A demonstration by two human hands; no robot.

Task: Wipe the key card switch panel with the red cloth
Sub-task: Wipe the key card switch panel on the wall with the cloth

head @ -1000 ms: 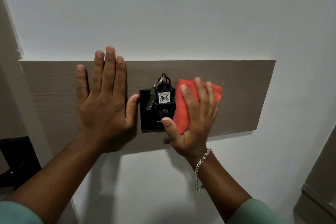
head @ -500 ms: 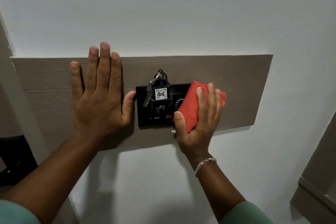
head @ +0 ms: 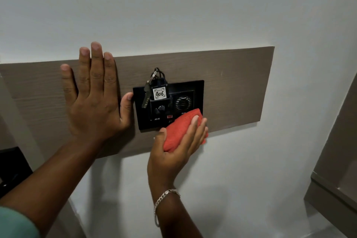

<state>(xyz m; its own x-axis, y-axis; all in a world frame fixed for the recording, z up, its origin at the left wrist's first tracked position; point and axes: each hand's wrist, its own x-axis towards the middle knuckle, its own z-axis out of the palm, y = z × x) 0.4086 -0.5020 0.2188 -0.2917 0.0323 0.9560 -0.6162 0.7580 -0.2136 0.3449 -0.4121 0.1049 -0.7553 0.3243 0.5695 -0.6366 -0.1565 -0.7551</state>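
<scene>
Red cloth (head: 180,131), folded into a pad, is clamped between the thumb and fingers of the right hand (head: 174,150) and pressed against the lower right corner of the black key card switch panel (head: 197,91). The panel is set in a brown wood-grain board (head: 235,83) on the white wall, with a key tag marked 406 (head: 159,93) hanging in it. The left hand (head: 94,98) lies flat on the board just beside the panel, fingers close together and holding nothing, thumb touching the panel's left edge.

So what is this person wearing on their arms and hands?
Both hands are bare, with no gloves or rings in sight. The right hand has a silver chain bracelet at the wrist. A teal-green sleeve shows on the arm of the left hand.
</scene>
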